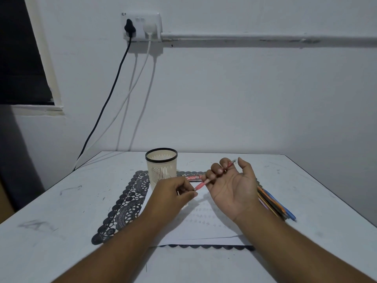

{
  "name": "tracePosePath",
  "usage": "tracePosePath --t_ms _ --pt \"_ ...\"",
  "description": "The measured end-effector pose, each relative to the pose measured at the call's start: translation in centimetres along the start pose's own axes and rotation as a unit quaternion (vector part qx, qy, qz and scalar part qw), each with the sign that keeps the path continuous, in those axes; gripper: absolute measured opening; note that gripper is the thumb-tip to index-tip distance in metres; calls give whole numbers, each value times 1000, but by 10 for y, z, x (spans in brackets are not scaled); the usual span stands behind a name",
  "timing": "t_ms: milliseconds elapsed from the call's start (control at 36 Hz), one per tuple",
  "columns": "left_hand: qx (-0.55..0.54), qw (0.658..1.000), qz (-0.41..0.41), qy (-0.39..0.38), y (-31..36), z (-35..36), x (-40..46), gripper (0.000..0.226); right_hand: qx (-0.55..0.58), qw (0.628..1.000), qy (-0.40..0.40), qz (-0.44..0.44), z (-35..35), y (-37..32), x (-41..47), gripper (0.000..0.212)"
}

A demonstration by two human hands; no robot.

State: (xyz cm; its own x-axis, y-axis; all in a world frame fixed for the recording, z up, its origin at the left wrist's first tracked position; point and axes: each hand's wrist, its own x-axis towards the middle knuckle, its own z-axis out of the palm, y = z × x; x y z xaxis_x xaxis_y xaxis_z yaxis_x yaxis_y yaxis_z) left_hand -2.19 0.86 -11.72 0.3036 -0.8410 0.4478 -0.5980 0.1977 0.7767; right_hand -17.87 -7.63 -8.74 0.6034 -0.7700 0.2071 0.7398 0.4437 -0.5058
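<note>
While both hands are held up above the table (pixel 61 201), the entry reads as follows. Item one: red pencil (pixel 202 184), slanting from lower left to upper right, in the air over the white sheet (pixel 200 223). Right hand (pixel 232 186): palm upward, fingers curled round the upper half of the pencil, thumb standing free just beside its far tip. Left hand (pixel 173 193): back upward, fingers curled and pinched together at the pencil's lower end, gripping a small metallic piece (pixel 178 193) that is mostly hidden; its kind cannot be told, nor whether the fingertips touch the pencil itself. Item two: cream perforated holder (pixel 161 166) with a black rim, upright on the far part of the dark lace mat (pixel 126 205), behind the left hand. Item three: red and black pencil box (pixel 192 178), lying flat between the holder and the right hand. Item four: bundle of coloured pencils (pixel 273 203), lying on the table just beside the right wrist. Wall fittings: socket plate (pixel 141 26) with one black and one white plug, cables hanging down behind the table.
</note>
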Motion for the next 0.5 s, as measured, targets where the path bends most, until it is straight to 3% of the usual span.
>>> tracePosePath --t_ms 500 --pt "-22 999 16 -27 0 0 0 13 -19 1000 -11 -22 -3 -8 -1 26"
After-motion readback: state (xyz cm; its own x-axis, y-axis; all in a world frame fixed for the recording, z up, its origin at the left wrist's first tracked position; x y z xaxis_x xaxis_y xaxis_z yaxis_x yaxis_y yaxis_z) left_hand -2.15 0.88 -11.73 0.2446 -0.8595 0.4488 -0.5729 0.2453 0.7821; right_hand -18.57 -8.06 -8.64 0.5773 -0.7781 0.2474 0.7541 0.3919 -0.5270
